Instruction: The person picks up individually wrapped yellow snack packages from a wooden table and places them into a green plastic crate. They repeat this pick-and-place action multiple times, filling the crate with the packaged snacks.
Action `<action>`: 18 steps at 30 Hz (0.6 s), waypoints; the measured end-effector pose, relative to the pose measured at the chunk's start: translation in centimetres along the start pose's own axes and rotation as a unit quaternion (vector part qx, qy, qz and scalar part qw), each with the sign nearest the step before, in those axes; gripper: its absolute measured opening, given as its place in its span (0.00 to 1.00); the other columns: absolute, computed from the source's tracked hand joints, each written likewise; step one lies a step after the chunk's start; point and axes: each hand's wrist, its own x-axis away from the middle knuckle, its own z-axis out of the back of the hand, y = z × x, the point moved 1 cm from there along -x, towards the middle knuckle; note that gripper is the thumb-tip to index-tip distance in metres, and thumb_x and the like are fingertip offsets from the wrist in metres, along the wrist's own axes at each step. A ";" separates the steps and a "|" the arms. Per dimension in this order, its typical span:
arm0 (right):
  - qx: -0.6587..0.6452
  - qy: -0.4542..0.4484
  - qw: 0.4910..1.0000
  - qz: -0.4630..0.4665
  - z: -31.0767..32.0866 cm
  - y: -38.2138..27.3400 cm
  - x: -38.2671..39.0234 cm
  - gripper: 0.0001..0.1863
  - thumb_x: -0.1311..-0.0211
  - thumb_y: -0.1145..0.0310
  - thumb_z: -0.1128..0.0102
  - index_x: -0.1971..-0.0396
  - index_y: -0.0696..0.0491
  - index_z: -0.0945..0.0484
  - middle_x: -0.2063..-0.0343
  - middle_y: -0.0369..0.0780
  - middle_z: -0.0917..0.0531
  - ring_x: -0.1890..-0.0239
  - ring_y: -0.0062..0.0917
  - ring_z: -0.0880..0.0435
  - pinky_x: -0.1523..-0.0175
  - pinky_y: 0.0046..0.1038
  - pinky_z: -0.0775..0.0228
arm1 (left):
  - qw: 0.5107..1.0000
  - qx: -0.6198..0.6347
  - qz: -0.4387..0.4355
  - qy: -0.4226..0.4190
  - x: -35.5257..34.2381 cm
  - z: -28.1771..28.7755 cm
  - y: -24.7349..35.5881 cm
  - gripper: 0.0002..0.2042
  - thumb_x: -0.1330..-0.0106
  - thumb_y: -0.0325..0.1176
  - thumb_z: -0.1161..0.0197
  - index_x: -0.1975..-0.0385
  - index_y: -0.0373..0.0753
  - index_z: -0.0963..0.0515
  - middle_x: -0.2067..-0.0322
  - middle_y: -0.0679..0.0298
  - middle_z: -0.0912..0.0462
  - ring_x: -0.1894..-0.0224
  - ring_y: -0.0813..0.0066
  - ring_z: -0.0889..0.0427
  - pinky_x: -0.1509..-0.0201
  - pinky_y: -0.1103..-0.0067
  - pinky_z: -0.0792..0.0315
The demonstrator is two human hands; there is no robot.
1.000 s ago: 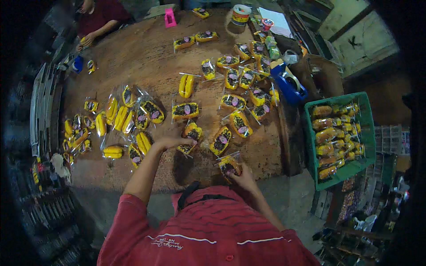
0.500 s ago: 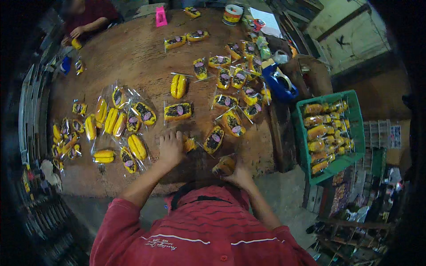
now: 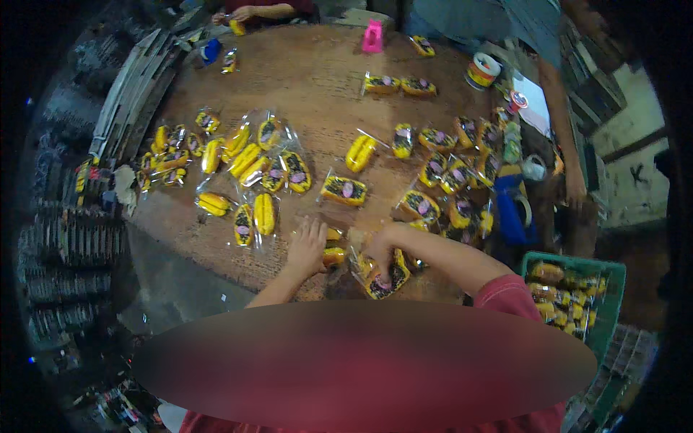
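Note:
My left hand (image 3: 309,242) rests with fingers apart and slightly bent beside a bagged yellow bun (image 3: 333,256), touching its wrapping. Just to its right my right hand (image 3: 379,252) is closed on a bagged bun with dark topping (image 3: 391,283), its thumb pressing on the top. Several similar bagged buns lie around both hands, among them one with a pink oval label (image 3: 334,190) farther up and a plain, split yellow bun (image 3: 359,151) beyond it.
The wooden table (image 3: 274,76) carries bun groups left and right, a pink holder (image 3: 372,37), a round tub (image 3: 482,72) and a blue tape dispenser (image 3: 514,209). A green crate (image 3: 615,289) of buns stands right. Co-workers are at the far left (image 3: 267,11) and far right (image 3: 491,18).
The view has swung, bringing a second person and arm into sight at the right. My right hand and bun have moved up, closer to my left hand, whose fingers stay on the wrapping.

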 end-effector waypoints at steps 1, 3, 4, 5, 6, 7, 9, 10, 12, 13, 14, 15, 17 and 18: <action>0.038 -0.033 0.998 0.029 1.5 -0.1 -0.4 0.59 0.67 0.33 0.15 0.34 0.56 0.22 0.39 0.48 0.17 0.38 0.43 0.18 0.35 0.41 0.26 | 1.000 -0.007 0.005 -0.030 -0.2 0.1 0.1 0.57 0.57 0.50 0.14 0.27 0.33 0.39 0.31 0.50 0.29 0.27 0.49 0.31 0.21 0.56 0.40; 0.074 -0.059 0.995 0.035 2.8 -0.1 -0.9 0.59 0.66 0.34 0.15 0.34 0.55 0.23 0.39 0.48 0.17 0.38 0.43 0.18 0.36 0.40 0.25 | 0.995 0.000 0.012 -0.098 -0.8 0.6 -0.3 0.55 0.55 0.52 0.15 0.28 0.33 0.37 0.34 0.50 0.26 0.29 0.49 0.28 0.22 0.52 0.40; 0.069 -0.054 0.996 0.014 2.5 0.1 -1.1 0.59 0.66 0.34 0.16 0.33 0.54 0.23 0.38 0.47 0.17 0.37 0.43 0.19 0.35 0.40 0.26 | 0.998 -0.025 -0.007 -0.054 -0.9 1.1 -0.6 0.55 0.55 0.56 0.16 0.29 0.34 0.35 0.37 0.51 0.25 0.33 0.48 0.25 0.24 0.48 0.40; 0.054 -0.033 0.998 -0.004 1.6 0.3 -1.1 0.58 0.65 0.34 0.16 0.33 0.54 0.24 0.38 0.47 0.17 0.36 0.43 0.20 0.33 0.43 0.29 | 0.999 0.007 -0.015 -0.044 -1.3 1.8 -1.3 0.54 0.56 0.57 0.17 0.30 0.34 0.34 0.37 0.50 0.25 0.33 0.48 0.25 0.25 0.49 0.40; 0.038 -0.011 0.999 -0.022 0.4 0.5 -1.3 0.58 0.64 0.34 0.17 0.33 0.53 0.24 0.38 0.46 0.18 0.35 0.43 0.21 0.31 0.46 0.33 | 0.996 0.048 -0.022 -0.068 -1.7 2.5 -1.9 0.54 0.57 0.58 0.17 0.31 0.34 0.33 0.37 0.50 0.24 0.33 0.48 0.25 0.25 0.49 0.40; 0.015 0.029 0.999 -0.036 -1.6 0.5 -1.5 0.56 0.63 0.35 0.18 0.33 0.52 0.24 0.37 0.45 0.18 0.34 0.43 0.22 0.28 0.52 0.38 | 0.991 0.083 -0.033 -0.100 -2.4 3.4 -2.6 0.54 0.58 0.60 0.17 0.32 0.34 0.32 0.37 0.49 0.24 0.33 0.48 0.25 0.26 0.49 0.40; -0.030 0.119 0.990 -0.071 -5.7 0.9 -1.4 0.57 0.64 0.35 0.18 0.32 0.51 0.26 0.36 0.44 0.19 0.30 0.45 0.27 0.24 0.59 0.45 | 0.986 0.115 -0.075 -0.094 -4.6 5.7 -4.1 0.55 0.64 0.62 0.16 0.36 0.33 0.30 0.37 0.45 0.25 0.33 0.46 0.26 0.26 0.48 0.40; -0.051 0.165 0.981 -0.088 -7.8 0.7 -1.3 0.59 0.65 0.35 0.18 0.31 0.51 0.28 0.35 0.44 0.21 0.28 0.46 0.30 0.24 0.60 0.47 | 0.981 0.137 -0.092 -0.098 -5.9 6.9 -5.0 0.57 0.65 0.63 0.16 0.36 0.32 0.30 0.36 0.43 0.25 0.33 0.45 0.25 0.26 0.47 0.41; -0.084 0.236 0.960 -0.122 -11.4 -1.1 -1.3 0.58 0.62 0.38 0.19 0.30 0.50 0.31 0.34 0.45 0.23 0.25 0.48 0.35 0.23 0.63 0.55 | 0.961 0.179 -0.136 -0.159 -10.4 8.9 -6.0 0.58 0.67 0.64 0.17 0.35 0.32 0.29 0.38 0.41 0.23 0.35 0.43 0.24 0.27 0.48 0.38; -0.095 0.267 0.948 -0.144 -12.7 -2.1 -1.1 0.54 0.56 0.41 0.20 0.29 0.50 0.32 0.34 0.45 0.23 0.24 0.48 0.36 0.22 0.64 0.61 | 0.946 0.184 -0.168 -0.207 -13.4 9.7 -6.3 0.58 0.68 0.65 0.17 0.36 0.32 0.29 0.39 0.40 0.21 0.36 0.42 0.22 0.29 0.50 0.36; -0.107 0.301 0.932 -0.172 -13.8 -3.2 -0.9 0.51 0.51 0.44 0.22 0.28 0.50 0.33 0.34 0.44 0.24 0.24 0.49 0.37 0.21 0.66 0.67 | 0.948 0.153 -0.209 -0.185 -15.8 10.2 -6.1 0.54 0.62 0.65 0.18 0.38 0.32 0.26 0.43 0.43 0.17 0.37 0.49 0.21 0.33 0.54 0.31; -0.126 0.361 0.903 -0.195 -14.7 -4.5 -0.8 0.48 0.46 0.47 0.24 0.28 0.50 0.34 0.34 0.44 0.24 0.23 0.50 0.38 0.19 0.68 0.73 | 0.926 0.187 -0.211 -0.252 -18.2 10.4 -6.0 0.53 0.61 0.67 0.20 0.39 0.31 0.24 0.45 0.45 0.16 0.39 0.51 0.19 0.35 0.57 0.29; -0.153 0.403 0.870 -0.240 -16.0 -7.4 -1.3 0.47 0.40 0.48 0.28 0.25 0.49 0.37 0.33 0.44 0.26 0.23 0.49 0.38 0.19 0.66 0.74 | 0.878 0.217 -0.232 -0.359 -22.4 10.5 -5.5 0.53 0.58 0.71 0.22 0.41 0.31 0.22 0.49 0.48 0.13 0.43 0.54 0.17 0.39 0.62 0.26; -0.155 0.422 0.853 -0.265 -16.4 -8.5 -1.7 0.47 0.40 0.47 0.28 0.24 0.49 0.38 0.33 0.44 0.26 0.23 0.50 0.39 0.19 0.66 0.74 | 0.847 0.210 -0.230 -0.431 -23.7 10.5 -5.4 0.47 0.55 0.69 0.22 0.44 0.31 0.19 0.52 0.53 0.12 0.47 0.60 0.16 0.44 0.65 0.24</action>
